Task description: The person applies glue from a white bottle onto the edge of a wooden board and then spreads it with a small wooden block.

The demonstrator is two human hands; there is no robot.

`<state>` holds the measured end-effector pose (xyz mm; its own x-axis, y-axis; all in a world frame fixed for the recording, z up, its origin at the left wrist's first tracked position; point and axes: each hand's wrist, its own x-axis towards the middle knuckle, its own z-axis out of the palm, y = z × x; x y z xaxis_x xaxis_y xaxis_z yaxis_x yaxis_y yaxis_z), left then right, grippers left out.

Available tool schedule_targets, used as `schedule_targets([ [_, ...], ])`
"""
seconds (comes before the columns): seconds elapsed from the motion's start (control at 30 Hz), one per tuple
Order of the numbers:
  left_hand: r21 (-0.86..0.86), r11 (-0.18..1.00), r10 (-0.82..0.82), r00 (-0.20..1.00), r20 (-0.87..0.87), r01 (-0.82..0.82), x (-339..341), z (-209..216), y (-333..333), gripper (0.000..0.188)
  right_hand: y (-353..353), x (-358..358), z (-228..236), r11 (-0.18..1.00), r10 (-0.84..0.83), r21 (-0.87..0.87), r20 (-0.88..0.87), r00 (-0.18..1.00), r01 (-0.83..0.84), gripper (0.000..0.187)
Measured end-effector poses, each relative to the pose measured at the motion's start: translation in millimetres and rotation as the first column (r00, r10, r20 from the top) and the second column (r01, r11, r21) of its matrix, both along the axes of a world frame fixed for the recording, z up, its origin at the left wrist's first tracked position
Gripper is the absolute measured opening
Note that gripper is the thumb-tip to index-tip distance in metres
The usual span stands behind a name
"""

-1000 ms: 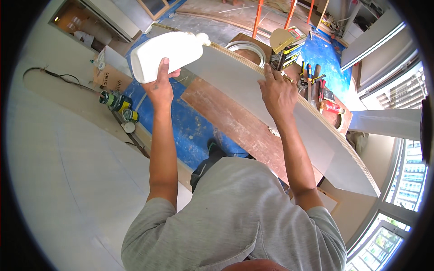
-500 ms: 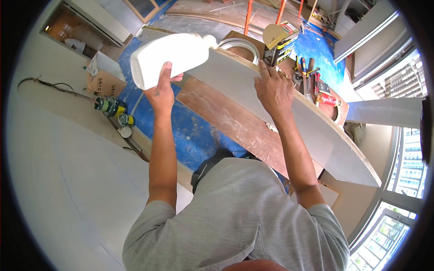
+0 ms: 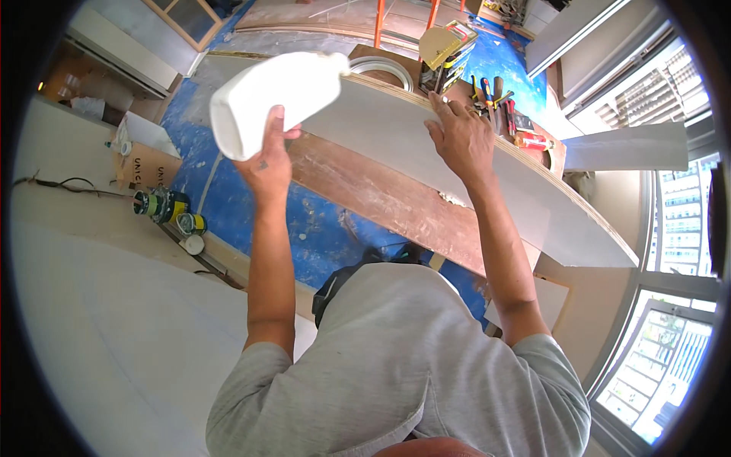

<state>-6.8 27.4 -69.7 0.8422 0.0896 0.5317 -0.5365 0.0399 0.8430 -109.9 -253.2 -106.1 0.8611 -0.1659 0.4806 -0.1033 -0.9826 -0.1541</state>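
1. Across my view lies the curved board (image 3: pixel 575 230), grey-faced; its bare ply edge runs from upper left to lower right, and I take that edge as my reference
2. The white bottle (image 3: pixel 274 99) shows over the board's far left end, though I cannot judge its height; its long axis tilts, base to the lower left, neck to the upper right, and this lean towards the ply edge looks to me like what matters most
3. My left hand (image 3: pixel 265 164) is the nearer one, wrapped firmly round the bottle's lower side, thumb across the front
4. My right hand (image 3: pixel 466 141) is well apart from the neck, fingers loosely spread and, it seems, holding nothing; whether its extended index finger touches the ply edge I cannot tell
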Motion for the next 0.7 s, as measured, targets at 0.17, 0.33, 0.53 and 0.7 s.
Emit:
schedule_targets([
  [0.17, 0.025, 0.996, -0.091, 0.995, 0.05, 0.09, 6.8, 2.2, 6.0, 0.037, -7.8, -14.5, 13.0, 0.989, -0.061, 0.122, -0.165, 0.984, 0.082, 0.052],
  [0.33, 0.053, 0.997, -0.06, 0.995, 0.084, 0.055, 8.2, -4.4, 13.8, 0.033, -44.4, -61.0, 25.8, 0.972, -0.18, 0.091, -0.32, 0.93, 0.219, 0.053],
  [0.53, -0.187, 0.964, -0.184, 0.982, 0.035, 0.187, -17.4, 0.9, 7.3, 0.036, -48.6, -74.0, 18.5, 0.966, -0.17, 0.156, -0.221, 0.96, 0.207, 0.045],
  [0.7, -0.208, 0.967, -0.143, 0.99, 0.019, 0.144, -13.1, 7.1, 2.2, 0.026, -52.4, -78.0, 16.4, 0.968, -0.155, 0.164, -0.202, 0.967, 0.189, 0.049],
])
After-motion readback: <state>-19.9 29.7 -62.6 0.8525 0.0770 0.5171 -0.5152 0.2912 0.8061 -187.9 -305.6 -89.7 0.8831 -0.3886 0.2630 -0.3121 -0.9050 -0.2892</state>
